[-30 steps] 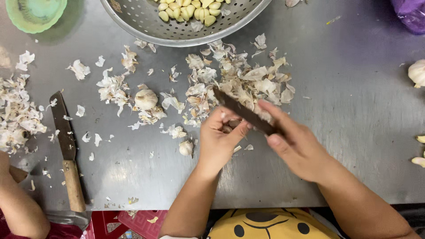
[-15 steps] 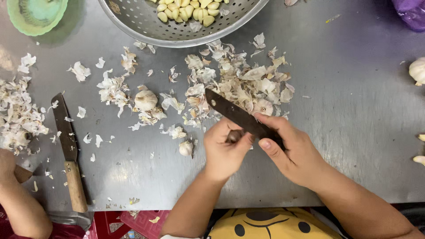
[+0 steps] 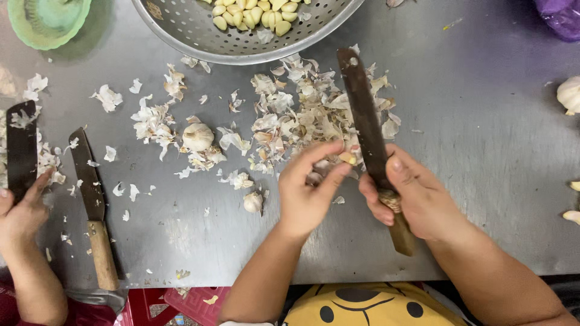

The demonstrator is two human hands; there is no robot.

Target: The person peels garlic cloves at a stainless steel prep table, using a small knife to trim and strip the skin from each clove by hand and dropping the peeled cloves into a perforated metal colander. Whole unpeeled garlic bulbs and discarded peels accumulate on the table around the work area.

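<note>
A co-worker's hand (image 3: pixel 21 214) at far left touches a dark blade, a spare knife (image 3: pixel 92 205) lying just beside it. The left hand (image 3: pixel 308 190) pinches a garlic clove (image 3: pixel 347 158) at its fingertips. Right of it, the right hand (image 3: pixel 417 199), closed around the knife (image 3: pixel 368 133), has swung the blade upright from its earlier slant, away from the clove: the cut seems finished.

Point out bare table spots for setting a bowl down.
Freest: the steel table between the knife in the right hand and the garlic bulb at the right edge. Crowded: the garlic skins below the colander.
</note>
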